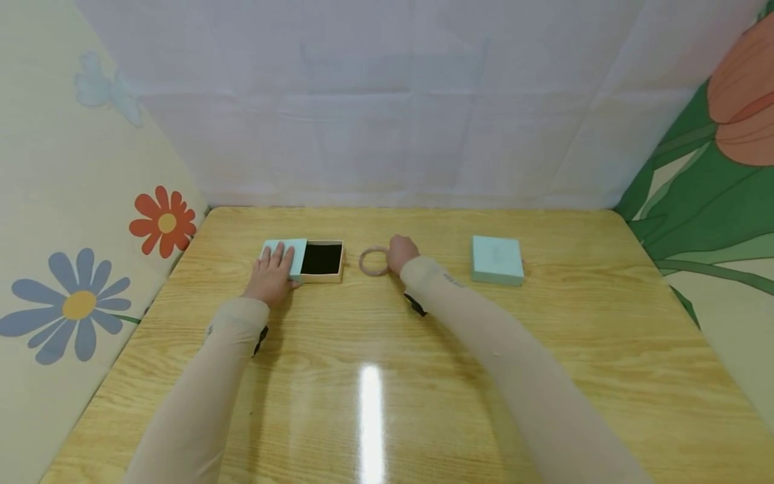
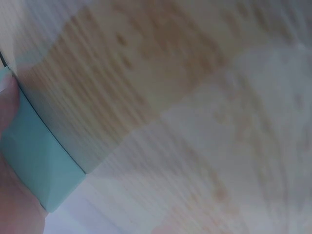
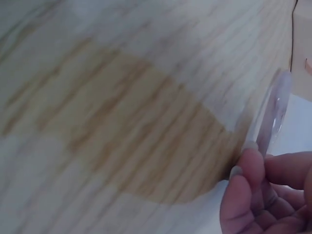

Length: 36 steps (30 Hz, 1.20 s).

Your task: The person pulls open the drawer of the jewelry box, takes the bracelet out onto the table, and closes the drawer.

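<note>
Only right wrist view: bangle (image 3: pixel 275 107) edge-on

Pinched at one side in the right hand (image 1: pixel 402 253), a thin, glossy, pale lilac bangle (image 3: pixel 276 108). Just left of it, flat on the table (image 1: pixel 314 390), a light-blue box (image 1: pixel 299 259), slid partly open rightward, showing a black interior, held beneath the left hand (image 1: pixel 272 274).

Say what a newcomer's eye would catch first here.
Probably the pale ring at the head view's centre, pinched by the right hand. Left of it, the partly open mint box, black inside, under the left hand. The orange tulip at upper right might draw a glance.
</note>
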Motion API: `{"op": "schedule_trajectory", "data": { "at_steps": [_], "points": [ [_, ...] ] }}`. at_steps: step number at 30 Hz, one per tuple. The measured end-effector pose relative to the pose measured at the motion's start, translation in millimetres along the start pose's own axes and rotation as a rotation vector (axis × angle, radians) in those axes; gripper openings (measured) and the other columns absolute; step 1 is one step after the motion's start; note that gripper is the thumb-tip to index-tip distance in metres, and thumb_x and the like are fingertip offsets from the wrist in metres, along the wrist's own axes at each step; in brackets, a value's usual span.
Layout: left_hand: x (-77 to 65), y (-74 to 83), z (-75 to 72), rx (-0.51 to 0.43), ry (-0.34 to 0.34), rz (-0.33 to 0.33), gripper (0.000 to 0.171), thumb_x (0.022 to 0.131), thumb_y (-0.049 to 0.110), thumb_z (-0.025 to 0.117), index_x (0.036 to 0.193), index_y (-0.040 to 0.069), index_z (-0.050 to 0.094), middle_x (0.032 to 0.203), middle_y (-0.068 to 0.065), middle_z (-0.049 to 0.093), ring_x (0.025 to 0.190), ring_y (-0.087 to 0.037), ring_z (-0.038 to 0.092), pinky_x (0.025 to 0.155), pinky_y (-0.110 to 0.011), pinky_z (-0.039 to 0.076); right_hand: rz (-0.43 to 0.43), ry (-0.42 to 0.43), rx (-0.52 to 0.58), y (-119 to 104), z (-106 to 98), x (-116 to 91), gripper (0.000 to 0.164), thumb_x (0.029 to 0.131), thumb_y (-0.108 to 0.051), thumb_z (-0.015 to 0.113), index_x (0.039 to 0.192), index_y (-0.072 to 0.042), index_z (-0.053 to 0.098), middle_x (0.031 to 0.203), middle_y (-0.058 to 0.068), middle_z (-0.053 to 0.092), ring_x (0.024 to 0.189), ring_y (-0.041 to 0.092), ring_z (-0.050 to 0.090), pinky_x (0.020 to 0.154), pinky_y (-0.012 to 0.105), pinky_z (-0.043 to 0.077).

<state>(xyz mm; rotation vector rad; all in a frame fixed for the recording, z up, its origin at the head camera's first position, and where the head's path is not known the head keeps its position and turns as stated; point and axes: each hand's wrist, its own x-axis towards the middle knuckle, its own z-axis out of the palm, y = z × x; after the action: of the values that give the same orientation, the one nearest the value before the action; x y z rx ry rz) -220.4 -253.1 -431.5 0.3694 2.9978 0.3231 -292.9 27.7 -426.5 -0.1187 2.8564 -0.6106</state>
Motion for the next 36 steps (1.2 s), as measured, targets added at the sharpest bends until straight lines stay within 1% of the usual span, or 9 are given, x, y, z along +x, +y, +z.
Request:
{"op": "schedule_trajectory", "data": {
  "at_steps": [6, 11, 14, 17, 21, 25, 28, 31, 36],
  "points": [
    [0.9, -2.1, 2.1, -0.008, 0.01, 0.006, 0.077, 0.097, 0.021, 0.06, 0.151, -0.008, 0.013, 0.155, -0.034, 0.003, 0.14, -0.055, -0.002, 0.11, -0.067, 0.007, 0.02, -0.005, -0.005, -2, 1, 0, 0.023, 0.088, -0.004, 0.07, 0.108, 0.006, 0.066, 0.104, 0.017, 0.069, 0.097, 0.028, 0.066, 0.084, 0.034, 0.054],
    [-0.2, -0.8, 2.9, -0.006, 0.014, 0.006, 0.077, 0.097, 0.02, 0.06, 0.151, -0.008, 0.014, 0.155, -0.033, 0.004, 0.14, -0.054, -0.002, 0.11, -0.067, 0.007, -0.014, 0.001, -0.04, 0, 1, 0, 0.022, 0.084, -0.001, 0.07, 0.104, 0.007, 0.067, 0.102, 0.018, 0.069, 0.096, 0.03, 0.067, 0.084, 0.035, 0.054],
    [-1.4, 1.2, 2.2, -0.008, 0.013, 0.005, 0.077, 0.097, 0.02, 0.06, 0.151, -0.008, 0.014, 0.156, -0.033, 0.004, 0.14, -0.054, -0.002, 0.11, -0.067, 0.007, -0.028, 0.006, -0.032, 3, 1, 0, 0.017, 0.086, -0.001, 0.067, 0.101, 0.007, 0.067, 0.096, 0.018, 0.069, 0.089, 0.029, 0.067, 0.078, 0.033, 0.056],
    [-2.3, 2.3, 1.8, -0.002, 0.01, 0.006, 0.076, 0.097, 0.02, 0.06, 0.151, -0.009, 0.014, 0.155, -0.033, 0.004, 0.14, -0.055, -0.001, 0.11, -0.067, 0.008, -0.022, 0.016, 0.002, 5, 0, -2, 0.013, 0.087, -0.001, 0.064, 0.096, 0.007, 0.067, 0.088, 0.017, 0.069, 0.073, 0.025, 0.067, 0.065, 0.028, 0.056],
    [-2.6, 2.5, 1.5, 0.01, 0.006, 0.004, 0.076, 0.098, 0.02, 0.059, 0.151, -0.009, 0.013, 0.156, -0.033, 0.003, 0.14, -0.055, -0.002, 0.11, -0.067, 0.008, 0.027, 0.037, 0.178, 5, -4, -6, 0.016, 0.09, -0.002, 0.061, 0.1, 0.008, 0.067, 0.089, 0.018, 0.069, 0.056, 0.019, 0.062, 0.049, 0.023, 0.052],
    [-3.0, 2.9, 0.2, 0.005, 0.004, 0.002, 0.076, 0.098, 0.019, 0.059, 0.151, -0.009, 0.012, 0.156, -0.033, 0.003, 0.14, -0.054, -0.002, 0.11, -0.066, 0.007, 0.049, 0.071, 0.351, 0, -10, -13, 0.02, 0.093, -0.004, 0.058, 0.107, 0.008, 0.068, 0.092, 0.017, 0.07, 0.051, 0.012, 0.055, 0.045, 0.02, 0.048],
    [-3.6, 3.7, -1.2, 0.003, 0.002, 0.002, 0.076, 0.098, 0.019, 0.059, 0.151, -0.009, 0.012, 0.155, -0.034, 0.003, 0.14, -0.055, -0.002, 0.11, -0.067, 0.008, 0.049, 0.088, 0.444, -5, -13, -18, 0.021, 0.092, -0.003, 0.057, 0.105, 0.008, 0.07, 0.074, 0.012, 0.068, 0.045, 0.009, 0.05, 0.042, 0.018, 0.044],
    [-4.1, 4.2, -2.1, 0.004, 0.0, 0.0, 0.076, 0.098, 0.018, 0.059, 0.151, -0.009, 0.013, 0.155, -0.034, 0.003, 0.14, -0.055, -0.002, 0.11, -0.067, 0.008, 0.061, 0.083, 0.587, -10, -14, -21, 0.02, 0.092, 0.0, 0.056, 0.103, 0.01, 0.069, 0.056, 0.007, 0.059, 0.037, 0.007, 0.046, 0.039, 0.017, 0.042],
    [-3.1, 3.2, -1.2, 0.002, 0.0, 0.001, 0.075, 0.098, 0.018, 0.058, 0.151, -0.009, 0.012, 0.155, -0.034, 0.002, 0.14, -0.054, -0.002, 0.11, -0.067, 0.007, 0.092, 0.072, 0.798, -19, -10, -25, 0.017, 0.091, 0.002, 0.057, 0.1, 0.013, 0.066, 0.052, 0.003, 0.053, 0.037, 0.007, 0.048, 0.039, 0.018, 0.045]
  ]
}}
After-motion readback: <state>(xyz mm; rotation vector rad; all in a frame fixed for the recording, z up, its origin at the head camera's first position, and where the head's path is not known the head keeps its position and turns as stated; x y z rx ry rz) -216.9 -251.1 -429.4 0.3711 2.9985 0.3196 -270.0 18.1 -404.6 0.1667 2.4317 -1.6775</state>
